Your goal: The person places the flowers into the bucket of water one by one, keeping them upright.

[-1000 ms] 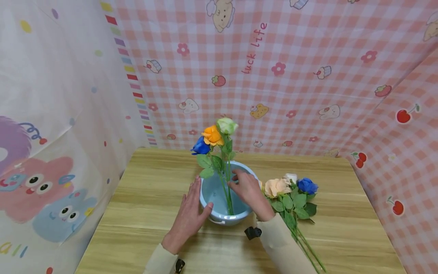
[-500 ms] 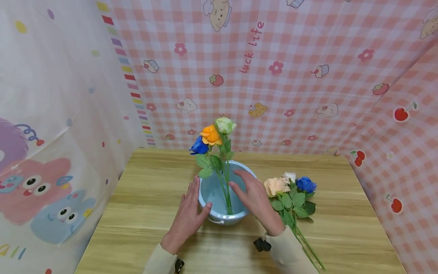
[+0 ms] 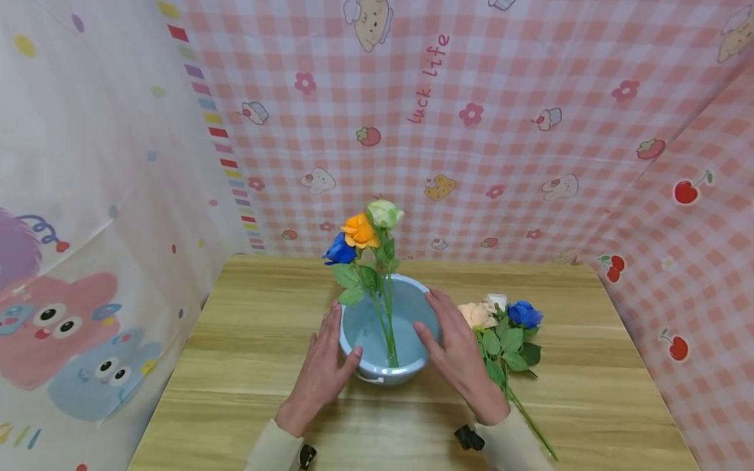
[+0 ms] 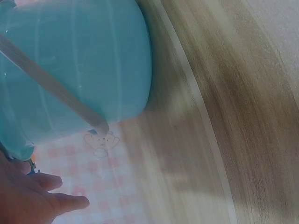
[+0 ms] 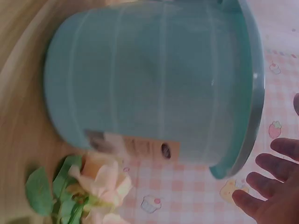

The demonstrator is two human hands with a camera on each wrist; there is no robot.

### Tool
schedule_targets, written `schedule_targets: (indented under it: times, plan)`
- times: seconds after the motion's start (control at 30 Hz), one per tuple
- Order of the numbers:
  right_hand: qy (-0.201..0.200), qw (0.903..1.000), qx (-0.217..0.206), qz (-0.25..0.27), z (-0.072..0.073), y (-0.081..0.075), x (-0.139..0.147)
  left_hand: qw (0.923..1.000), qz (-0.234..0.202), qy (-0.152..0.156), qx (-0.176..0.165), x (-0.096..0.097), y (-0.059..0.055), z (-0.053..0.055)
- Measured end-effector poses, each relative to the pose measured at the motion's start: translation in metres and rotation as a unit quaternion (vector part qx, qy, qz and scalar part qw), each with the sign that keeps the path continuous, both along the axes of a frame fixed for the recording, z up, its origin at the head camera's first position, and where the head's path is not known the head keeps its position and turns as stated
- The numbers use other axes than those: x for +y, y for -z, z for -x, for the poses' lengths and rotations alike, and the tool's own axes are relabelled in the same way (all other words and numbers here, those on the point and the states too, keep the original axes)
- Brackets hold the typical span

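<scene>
A light blue bucket point(image 3: 365, 327) stands on the table, its side filling much of both wrist views. Three artificial roses lean in it: a blue rose point(image 3: 340, 250), an orange rose point(image 3: 360, 231) and a pale green rose point(image 3: 385, 214), their stems meeting inside near the front. Against the bucket's left rim rests my left hand point(image 3: 321, 369), fingers extended and thumb over the edge. My right hand point(image 3: 459, 353) is spread by the right rim and holds nothing; in the right wrist view its fingers point(image 5: 266, 184) are straight and apart from the rim.
Right of the bucket lie loose roses on the table: a peach rose point(image 3: 478, 315), a white rose point(image 3: 496, 301) and a blue rose point(image 3: 525, 314), with leafy stems point(image 3: 533, 422) pointing forward. A checked pink cloth point(image 3: 506, 150) hangs behind the wooden table point(image 3: 247, 327).
My right hand has let go of the stems, opened, and moved right out of the bucket to its right rim. The left hand has stayed at the left rim.
</scene>
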State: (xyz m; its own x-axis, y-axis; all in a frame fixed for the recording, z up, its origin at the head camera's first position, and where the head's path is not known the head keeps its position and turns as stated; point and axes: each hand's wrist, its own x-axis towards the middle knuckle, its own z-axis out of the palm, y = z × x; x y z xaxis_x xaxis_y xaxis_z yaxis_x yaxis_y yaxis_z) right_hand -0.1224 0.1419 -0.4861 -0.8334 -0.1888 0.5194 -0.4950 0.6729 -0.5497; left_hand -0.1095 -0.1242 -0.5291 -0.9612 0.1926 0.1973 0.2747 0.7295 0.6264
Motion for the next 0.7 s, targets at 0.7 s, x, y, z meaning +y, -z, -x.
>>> schedule_targets:
  times: [0.7]
  plan:
    - [0.074,0.9944,-0.022,-0.072,-0.019,0.039,0.06,1.0,-0.006,-0.003,0.004,0.001,0.0,0.0]
